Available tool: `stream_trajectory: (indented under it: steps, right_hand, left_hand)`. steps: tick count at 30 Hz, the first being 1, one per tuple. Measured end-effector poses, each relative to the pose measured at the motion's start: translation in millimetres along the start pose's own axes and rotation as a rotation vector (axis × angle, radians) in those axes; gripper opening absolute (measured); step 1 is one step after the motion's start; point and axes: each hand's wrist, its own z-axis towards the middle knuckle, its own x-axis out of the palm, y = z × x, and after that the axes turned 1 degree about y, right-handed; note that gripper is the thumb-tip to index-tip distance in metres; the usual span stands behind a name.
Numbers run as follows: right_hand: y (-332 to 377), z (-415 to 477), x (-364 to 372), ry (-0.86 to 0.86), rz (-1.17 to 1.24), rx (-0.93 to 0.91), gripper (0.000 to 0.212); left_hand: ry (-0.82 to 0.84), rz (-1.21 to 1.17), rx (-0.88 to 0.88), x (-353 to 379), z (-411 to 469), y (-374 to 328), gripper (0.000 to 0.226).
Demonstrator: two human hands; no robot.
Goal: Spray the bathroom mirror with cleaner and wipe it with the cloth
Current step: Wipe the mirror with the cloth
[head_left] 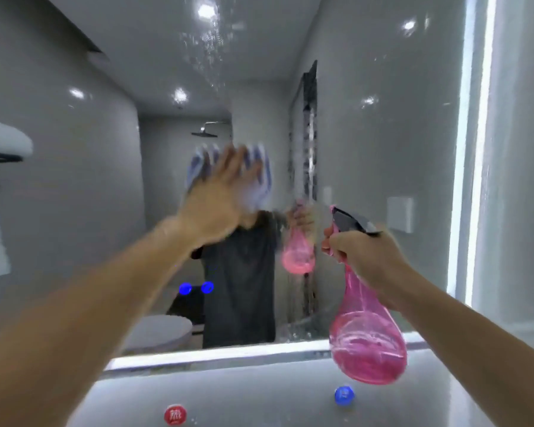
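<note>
Head view shows your left hand point(222, 192) spread flat, fingers apart, pressing a pale blue cloth point(261, 177) against the mirror point(383, 118) near its middle; both are blurred. Your right hand point(364, 251) is clamped round the neck of a pink spray bottle point(367, 343), held upright just in front of the glass, right of the cloth. Fine droplets point(204, 50) speckle the glass above the cloth. Below, on the bench point(244, 392), sit a red disc point(175, 415) and a blue disc point(344, 395).
</note>
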Motion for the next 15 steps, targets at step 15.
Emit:
stream_trajectory:
  steps: [15]
  right_hand:
    - [-33.4,7.6,-46.8,0.074,0.063,0.032,0.011]
  left_hand:
    - [0.159,-0.059,0.348,60.1,-79.0,-156.3,0.076]
